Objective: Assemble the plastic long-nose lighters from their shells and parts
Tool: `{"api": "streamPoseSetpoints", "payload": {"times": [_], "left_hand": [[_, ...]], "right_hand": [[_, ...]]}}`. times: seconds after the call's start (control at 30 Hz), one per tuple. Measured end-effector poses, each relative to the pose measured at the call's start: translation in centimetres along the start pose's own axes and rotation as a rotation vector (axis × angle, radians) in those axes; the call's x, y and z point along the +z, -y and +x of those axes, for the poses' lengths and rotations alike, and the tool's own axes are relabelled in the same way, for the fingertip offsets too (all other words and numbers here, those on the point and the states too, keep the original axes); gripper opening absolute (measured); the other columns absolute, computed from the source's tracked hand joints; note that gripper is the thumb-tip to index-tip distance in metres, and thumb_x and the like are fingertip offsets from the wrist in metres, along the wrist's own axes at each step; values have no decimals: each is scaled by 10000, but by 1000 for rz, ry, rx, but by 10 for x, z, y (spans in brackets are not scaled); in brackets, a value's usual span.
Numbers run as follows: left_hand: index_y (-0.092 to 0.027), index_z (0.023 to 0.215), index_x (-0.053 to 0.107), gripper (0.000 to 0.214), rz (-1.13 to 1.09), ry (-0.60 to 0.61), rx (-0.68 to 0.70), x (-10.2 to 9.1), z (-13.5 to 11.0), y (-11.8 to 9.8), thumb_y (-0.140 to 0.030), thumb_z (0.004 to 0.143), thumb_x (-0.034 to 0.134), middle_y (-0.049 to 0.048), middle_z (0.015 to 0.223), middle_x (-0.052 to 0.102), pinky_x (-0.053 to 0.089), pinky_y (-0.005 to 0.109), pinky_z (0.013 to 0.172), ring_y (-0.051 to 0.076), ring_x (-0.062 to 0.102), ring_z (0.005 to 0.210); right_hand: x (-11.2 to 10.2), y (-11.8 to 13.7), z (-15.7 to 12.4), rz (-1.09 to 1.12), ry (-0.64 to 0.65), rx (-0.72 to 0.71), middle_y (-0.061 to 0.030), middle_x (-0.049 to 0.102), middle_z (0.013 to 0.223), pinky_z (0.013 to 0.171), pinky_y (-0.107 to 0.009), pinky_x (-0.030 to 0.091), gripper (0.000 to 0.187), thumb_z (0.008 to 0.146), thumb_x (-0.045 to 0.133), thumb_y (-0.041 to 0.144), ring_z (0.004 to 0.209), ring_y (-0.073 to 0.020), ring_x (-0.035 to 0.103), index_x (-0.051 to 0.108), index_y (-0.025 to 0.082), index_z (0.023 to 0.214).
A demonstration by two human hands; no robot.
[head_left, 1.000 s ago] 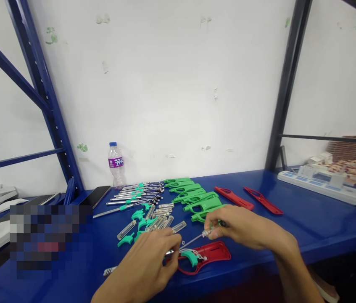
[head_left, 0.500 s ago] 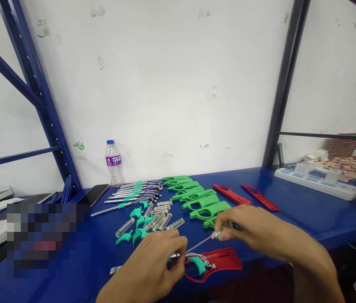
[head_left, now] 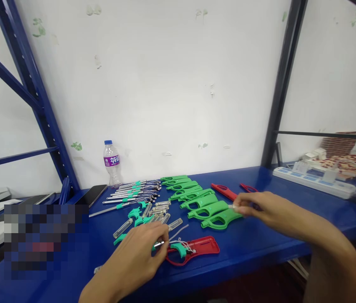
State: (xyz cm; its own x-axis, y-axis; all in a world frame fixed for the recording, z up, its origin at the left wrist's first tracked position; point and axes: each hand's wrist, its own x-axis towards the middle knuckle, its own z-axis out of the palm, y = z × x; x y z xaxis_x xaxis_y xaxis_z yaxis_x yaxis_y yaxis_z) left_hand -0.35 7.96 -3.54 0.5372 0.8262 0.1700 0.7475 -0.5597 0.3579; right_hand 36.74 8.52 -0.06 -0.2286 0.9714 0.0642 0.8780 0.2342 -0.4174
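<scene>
My left hand (head_left: 136, 256) is closed in a pinch on a thin metal tube (head_left: 159, 243) that leads into a red plastic shell (head_left: 201, 246) lying near the front edge of the blue table (head_left: 259, 240). A teal trigger piece (head_left: 180, 249) with white wires sits in the shell. My right hand (head_left: 256, 208) hovers above the row of green shells (head_left: 209, 208), its fingers pinched on a small pale part (head_left: 232, 206) that I cannot name.
Metal tubes with teal collars (head_left: 133, 193), loose clear tubes and teal triggers (head_left: 146, 216) lie left of the green shells. Two red shells (head_left: 225, 191), a water bottle (head_left: 111, 163), a dark phone (head_left: 93, 194) and a white power strip (head_left: 316, 182) are further back. Blue rack posts flank the table.
My right hand has let go of the tube's far end and moved up and right, over the green shells. The red shell and my left hand have shifted left in view.
</scene>
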Motion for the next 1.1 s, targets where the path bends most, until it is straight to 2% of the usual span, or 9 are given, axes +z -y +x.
{"api": "streamPoseSetpoints", "payload": {"times": [0.13,0.27,0.47,0.63,0.77,0.87,1.1], "left_hand": [[-248,925,636,185,18,30,12,10,4,-5,-238,1034,488,12,987,719,444,327,814,217,656,919],[-248,970,677,187,75,57,33,16,9,-3,-274,1049,510,42,1030,734,463,333,814,238,680,958],[-251,1043,690,235,137,86,18,16,9,-7,-255,1075,457,62,1083,717,458,357,781,276,691,962],[-265,1149,667,276,270,166,-44,11,5,-15,-165,1052,429,99,1202,686,485,385,775,319,713,1015],[-266,1195,652,313,353,203,-94,12,4,-16,-131,1034,419,121,1233,680,509,392,745,350,736,1017],[-260,1195,660,324,389,214,-109,13,6,-16,-111,1029,424,124,1241,683,524,378,727,337,749,986],[-241,1093,736,315,403,195,-119,10,13,-16,-35,973,530,79,1160,726,559,363,822,282,751,958]], "right_hand": [[10,36,3,38,85,-90,-40,790,1027,801,-325,501,362,1033,507,557,957,-272,724,733,280,975],[22,55,10,8,116,-164,-35,783,998,760,-316,454,292,1049,543,491,941,-260,701,735,272,1028],[33,70,22,-52,117,-185,-18,778,980,748,-292,418,210,1065,601,417,935,-237,686,746,265,1058],[46,83,30,-112,143,-213,-43,789,1055,769,-302,419,152,1056,628,316,1008,-265,698,757,265,1118],[59,91,39,-138,178,-271,-44,797,1028,748,-308,408,139,1037,662,296,1000,-277,705,762,267,1129],[64,96,44,-148,197,-308,-39,792,1008,733,-302,403,143,1023,685,287,971,-266,706,762,269,1141],[66,95,50,-152,180,-314,-39,794,990,716,-292,387,152,978,751,275,964,-271,712,762,271,1129]]}}
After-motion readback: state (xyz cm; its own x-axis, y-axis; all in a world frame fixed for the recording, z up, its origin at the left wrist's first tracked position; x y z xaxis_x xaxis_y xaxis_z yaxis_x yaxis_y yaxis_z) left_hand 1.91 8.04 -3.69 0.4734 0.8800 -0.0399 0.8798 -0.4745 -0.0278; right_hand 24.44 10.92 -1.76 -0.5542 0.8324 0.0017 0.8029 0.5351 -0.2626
